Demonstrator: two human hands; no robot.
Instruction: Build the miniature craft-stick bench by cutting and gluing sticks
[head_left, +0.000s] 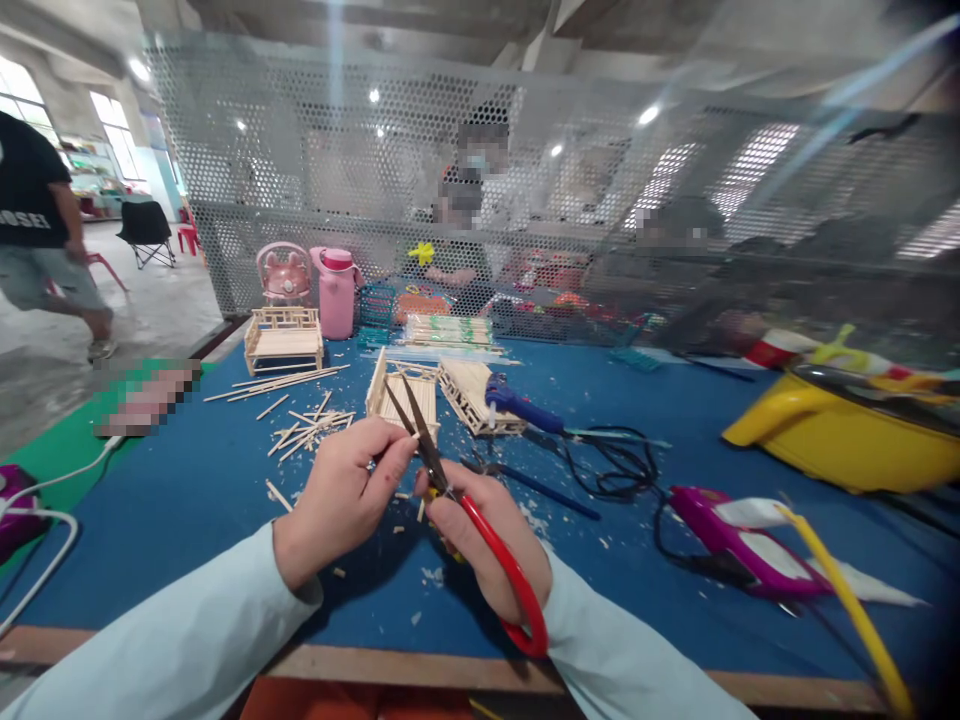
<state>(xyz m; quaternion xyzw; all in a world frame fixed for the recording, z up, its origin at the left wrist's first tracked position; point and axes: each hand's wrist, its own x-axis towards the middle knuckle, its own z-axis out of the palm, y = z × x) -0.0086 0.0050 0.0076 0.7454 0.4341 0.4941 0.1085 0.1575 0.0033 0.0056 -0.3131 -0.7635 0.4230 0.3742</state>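
Note:
My right hand [491, 535] is wrapped round a pair of scissors [516, 575] with red handles, their dark blades parted and pointing away from me. Something yellow shows under its fingers, partly hidden. With thumb and forefinger pressed together, my left hand [356, 490] pinches a small wooden stick, whose pale end lies against the blades. Just beyond the hands stands a small wooden stick model [405, 400], partly covered by the scissors. Beside it, another stick model [472, 395] lies tilted against a blue glue gun [525, 402]. Loose sticks [311, 430] are heaped left of them.
A finished-looking stick bench [283, 342] stands at the back left near a pink bottle [337, 295]. Packs of sticks [448, 330] lie before a perforated screen [300, 150]. Rightward are a black cable [611, 465], a purple tool [750, 545] and a yellow container [847, 435].

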